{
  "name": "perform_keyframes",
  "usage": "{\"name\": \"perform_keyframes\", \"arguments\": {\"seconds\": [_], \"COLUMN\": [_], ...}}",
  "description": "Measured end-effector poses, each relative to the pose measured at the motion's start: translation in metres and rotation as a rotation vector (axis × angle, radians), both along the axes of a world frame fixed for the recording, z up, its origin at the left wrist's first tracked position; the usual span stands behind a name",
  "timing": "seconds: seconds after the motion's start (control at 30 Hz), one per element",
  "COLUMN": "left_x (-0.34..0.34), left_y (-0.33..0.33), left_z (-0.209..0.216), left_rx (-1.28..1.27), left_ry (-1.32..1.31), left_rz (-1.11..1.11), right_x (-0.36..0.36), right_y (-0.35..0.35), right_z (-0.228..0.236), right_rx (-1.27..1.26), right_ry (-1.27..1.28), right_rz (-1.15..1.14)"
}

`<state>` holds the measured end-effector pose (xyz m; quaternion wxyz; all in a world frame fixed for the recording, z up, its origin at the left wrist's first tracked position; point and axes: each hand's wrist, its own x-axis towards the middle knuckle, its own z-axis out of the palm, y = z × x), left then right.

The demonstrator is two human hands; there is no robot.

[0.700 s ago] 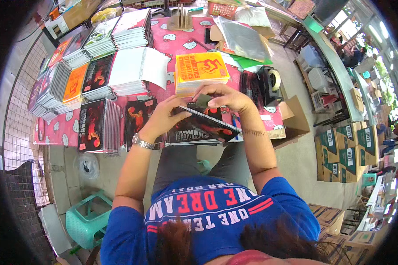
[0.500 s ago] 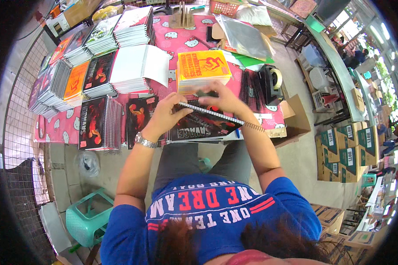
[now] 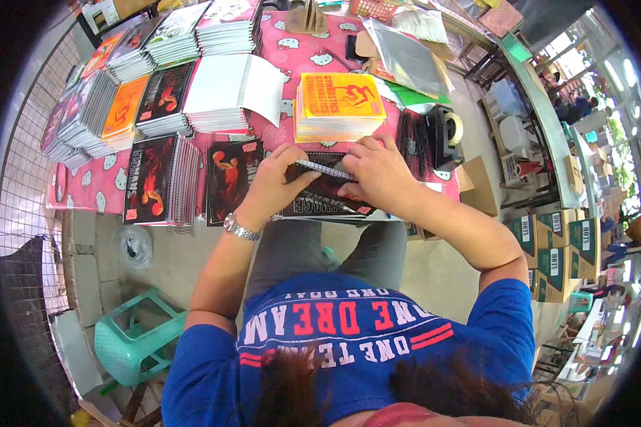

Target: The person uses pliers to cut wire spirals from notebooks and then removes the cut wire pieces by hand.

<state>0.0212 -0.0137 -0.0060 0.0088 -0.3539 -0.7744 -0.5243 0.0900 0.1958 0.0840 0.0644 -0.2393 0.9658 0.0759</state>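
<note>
A black-covered spiral notebook (image 3: 325,169) is tilted up between my hands, its bound edge with a row of coil loops uppermost. My left hand (image 3: 281,176) pinches the left end of that edge, thumb on the near side. My right hand (image 3: 383,171) is closed around the right end, its fingers covering the coil tip there. Beneath them lie more black covers (image 3: 310,205) with dark red artwork, at the table's near edge. Just beyond my hands stands a stack of yellow-and-orange notebooks (image 3: 340,107).
Stacks of bound notebooks (image 3: 171,99) fill the table's left side. To the right are loose black coils (image 3: 412,142), a tape dispenser (image 3: 445,135) and clear plastic sheets (image 3: 406,57). A green stool (image 3: 132,341) stands at lower left, and cartons (image 3: 555,249) are piled at right.
My right hand has come down and right, from above the notebook's middle onto the right end of its bound edge. The coil end that stuck out there is now hidden. My left hand keeps its hold.
</note>
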Motion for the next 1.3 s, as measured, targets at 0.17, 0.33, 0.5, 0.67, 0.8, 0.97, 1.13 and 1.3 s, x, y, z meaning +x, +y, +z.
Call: {"name": "perform_keyframes", "arguments": {"seconds": [0.17,0.33,0.5,0.67,0.8,0.97,1.13,1.3], "left_x": [0.002,0.005,0.007,0.005,0.010,0.008,0.010,0.005], "left_y": [-0.002,-0.006,-0.001,-0.001,-0.008,-0.007,-0.011,-0.009], "left_z": [-0.003,-0.009,-0.015,-0.016,-0.015,-0.011,-0.012,-0.014], "left_rx": [-0.006,0.075,0.136,0.095,0.119,0.092,0.087,0.081], "left_ry": [0.018,0.126,0.217,0.115,0.087,0.022,0.027,0.051], "left_rz": [0.028,0.079,0.144,0.100,0.086,0.108,0.097,0.093], "right_x": [-0.002,0.006,0.036,0.066,0.050,0.061,0.044,0.059], "right_y": [0.013,-0.012,-0.024,-0.021,-0.036,-0.031,-0.040,-0.039], "right_z": [-0.033,-0.017,-0.054,-0.113,-0.077,-0.134,-0.092,-0.132], "right_rx": [-0.357,-0.317,-0.009,0.082,-0.147,-0.122,-0.205,-0.138], "right_ry": [0.034,0.108,0.524,0.399,0.623,0.498,0.691,0.412], "right_rz": [-0.050,-0.197,-0.219,-0.182,-0.258,-0.280,-0.334,-0.292]}}
